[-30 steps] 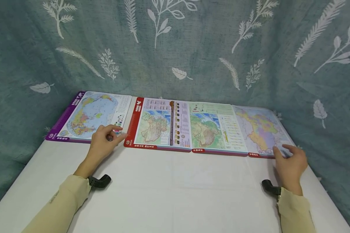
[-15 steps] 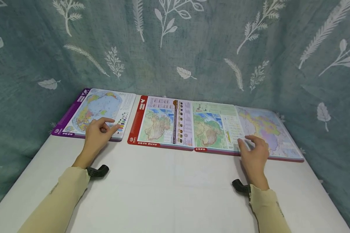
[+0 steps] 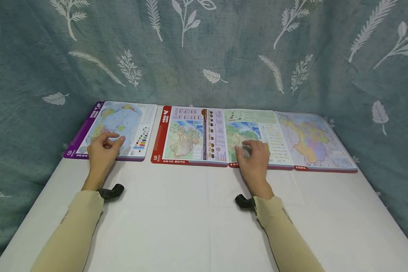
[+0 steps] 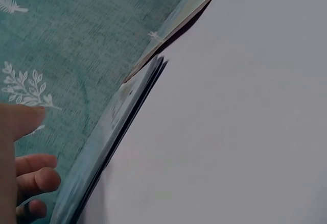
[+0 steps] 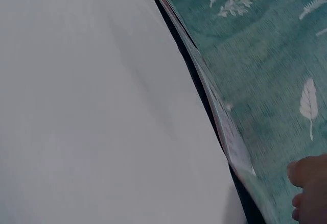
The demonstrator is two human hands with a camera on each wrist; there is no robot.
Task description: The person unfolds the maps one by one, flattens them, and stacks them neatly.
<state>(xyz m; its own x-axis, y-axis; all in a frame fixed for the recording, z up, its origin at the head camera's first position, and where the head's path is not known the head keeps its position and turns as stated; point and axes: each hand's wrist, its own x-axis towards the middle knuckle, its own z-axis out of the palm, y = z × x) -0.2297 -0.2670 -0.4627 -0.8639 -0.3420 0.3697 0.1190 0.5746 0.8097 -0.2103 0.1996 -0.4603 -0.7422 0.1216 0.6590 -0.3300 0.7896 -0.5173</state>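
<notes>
Along the far side of the table lie a purple-edged world map (image 3: 122, 117) and, to its right, a red-edged fold-out map with three panels spread flat. My left hand (image 3: 102, 151) hovers over the front part of the world map, fingers loosely bent and holding nothing. Over the front edge of the green middle panel (image 3: 275, 143) is my right hand (image 3: 255, 164), also loosely bent with nothing in it. The left panel (image 3: 183, 145) and the colourful right panel (image 3: 309, 139) are uncovered. Both wrist views show the maps' front edges beside the hands.
A white cloth covers the table (image 3: 176, 211) in front of the maps. Behind them hangs a green-blue curtain (image 3: 176, 68) with white leaf prints. A narrow gap separates the world map from the red-edged map.
My right hand has moved left, from the right panel to the middle one. My left hand has shifted left, from the world map's right edge toward its middle. The maps lie as before.
</notes>
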